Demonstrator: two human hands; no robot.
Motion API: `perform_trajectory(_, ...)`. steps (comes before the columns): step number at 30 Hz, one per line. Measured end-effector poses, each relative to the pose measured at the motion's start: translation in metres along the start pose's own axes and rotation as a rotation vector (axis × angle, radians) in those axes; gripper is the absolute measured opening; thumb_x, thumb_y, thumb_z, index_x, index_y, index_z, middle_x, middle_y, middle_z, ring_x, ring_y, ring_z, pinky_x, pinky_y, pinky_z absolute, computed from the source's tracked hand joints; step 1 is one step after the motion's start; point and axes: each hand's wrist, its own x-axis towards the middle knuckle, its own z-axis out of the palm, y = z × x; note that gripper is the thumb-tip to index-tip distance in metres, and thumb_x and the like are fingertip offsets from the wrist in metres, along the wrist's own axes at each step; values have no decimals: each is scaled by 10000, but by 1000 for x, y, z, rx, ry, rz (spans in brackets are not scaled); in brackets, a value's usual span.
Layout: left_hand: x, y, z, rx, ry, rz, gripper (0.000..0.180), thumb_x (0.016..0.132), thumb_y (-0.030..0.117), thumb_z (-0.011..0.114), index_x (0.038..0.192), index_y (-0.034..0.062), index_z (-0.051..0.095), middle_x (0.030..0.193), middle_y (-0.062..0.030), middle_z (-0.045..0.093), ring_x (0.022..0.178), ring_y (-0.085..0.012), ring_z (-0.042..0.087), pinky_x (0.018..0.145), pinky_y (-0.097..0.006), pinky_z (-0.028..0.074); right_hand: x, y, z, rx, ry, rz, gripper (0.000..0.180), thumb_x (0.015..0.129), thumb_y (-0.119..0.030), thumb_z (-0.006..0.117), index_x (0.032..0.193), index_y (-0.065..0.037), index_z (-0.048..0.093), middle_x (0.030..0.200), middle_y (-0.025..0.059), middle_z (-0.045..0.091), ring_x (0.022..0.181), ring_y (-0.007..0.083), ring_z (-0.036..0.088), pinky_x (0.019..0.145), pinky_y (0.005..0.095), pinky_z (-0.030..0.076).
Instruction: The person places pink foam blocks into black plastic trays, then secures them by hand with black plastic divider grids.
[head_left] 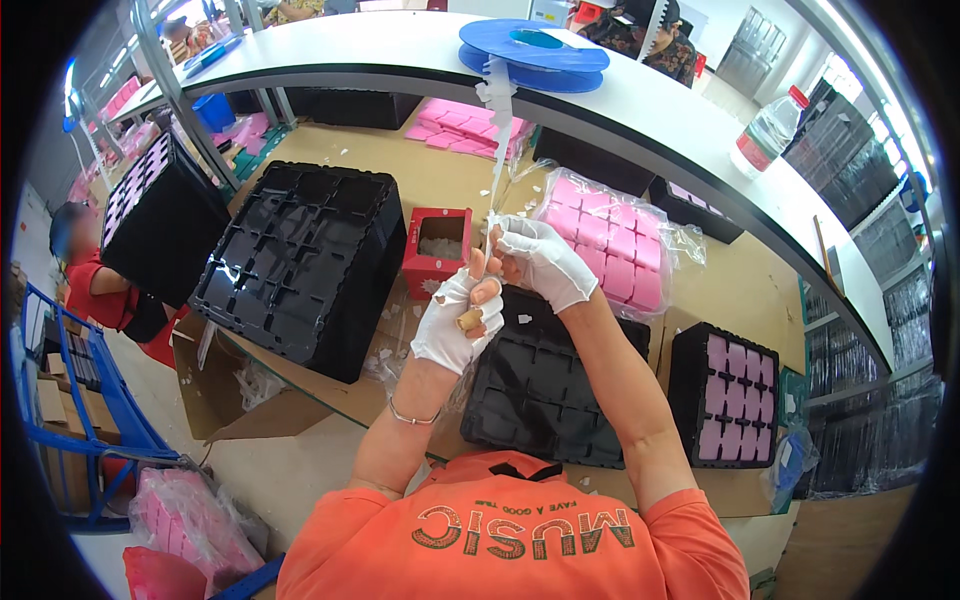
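My left hand [456, 325] and my right hand [545, 262], both in white gloves with bare fingertips, meet in front of me. A white paper-like strip [503, 135] with ragged edges hangs from a blue reel [533, 52] down to my fingers. My right hand pinches its lower end. The left hand's fingers are closed just beside it; what lies between them is too small to make out. A small tan wrap [469, 319] shows on a left finger. Just left of my hands is an open red box [437, 217] with whitish contents.
Below my hands lies a black moulded tray [540, 390]; a larger film-covered black tray [300, 260] is at left. Bagged pink foam pieces [605, 240] and a black tray with pink inserts [680, 395] are at right. A white shelf [375, 45] carries the reel and a bottle [770, 132].
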Motion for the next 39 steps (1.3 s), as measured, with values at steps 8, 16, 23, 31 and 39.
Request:
perform_trajectory(8, -3, -2, 1, 264, 169, 147, 309, 957, 346, 598, 947, 37, 602, 616, 11, 503, 379, -70, 366, 327, -225, 268, -3, -16, -1, -236, 124, 90, 128, 878, -154, 655, 903, -32, 622, 694, -8, 538, 531, 65, 433, 486, 227, 319)
perform_trajectory(16, 6, -4, -2, 658, 529, 354, 233, 905, 264, 690, 977, 52, 626, 781, -23, 621, 597, -100, 572, 441, -202, 413, -77, -5, -78, -246, 329, 76, 126, 880, -180, 639, 918, -59, 649, 692, -30, 521, 539, 62, 444, 483, 223, 339)
perform_trajectory(23, 12, 17, -12, 631, 408, 305, 235, 899, 221, 701, 986, 17, 620, 786, -48, 603, 594, -116, 533, 459, -223, 381, -192, 69, -210, -772, 827, 362, 269, 838, -298, 679, 827, -29, 680, 621, 21, 550, 549, 126, 530, 513, 282, 419)
perform_trajectory(31, 19, 15, -3, 736, 472, 245, 415, 937, 438, 609, 998, 28, 607, 747, -29, 580, 587, -101, 539, 459, -223, 396, -188, 129, -243, -1350, 791, 680, 413, 784, -415, 678, 953, -40, 718, 997, 187, 691, 986, 370, 647, 857, 419, 502)
perform_trajectory(39, 19, 18, -2, 718, 391, 225, 254, 932, 321, 648, 937, 74, 588, 666, 21, 546, 445, -75, 481, 365, -201, 344, -173, 96, -211, -1577, 849, 809, 429, 812, -328, 676, 1104, -26, 588, 1012, 226, 684, 964, 387, 664, 828, 488, 512)
